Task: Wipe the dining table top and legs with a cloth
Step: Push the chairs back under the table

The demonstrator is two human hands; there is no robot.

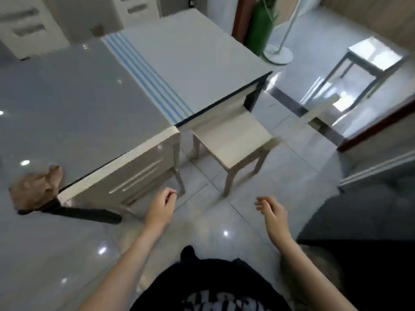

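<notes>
The dining table point(78, 90) has a glossy grey top, with blue stripes and a white section point(197, 55) on its right. A crumpled brown cloth point(36, 189) lies on the table's near left corner, above a black table leg point(85, 213). My left hand point(161, 207) hovers over the floor in front of the table, well right of the cloth, with its fingers loosely curled and nothing in it. My right hand point(271, 212) is further right, also holding nothing. The whole view is blurred.
A beige chair back point(125, 173) stands against the table's near edge, and a beige wooden stool point(233, 140) is tucked half under it. A white fan stand point(278, 53), a green object point(260, 25) and a small white table point(370, 61) stand at the far right. Dark furniture point(363, 221) sits near right.
</notes>
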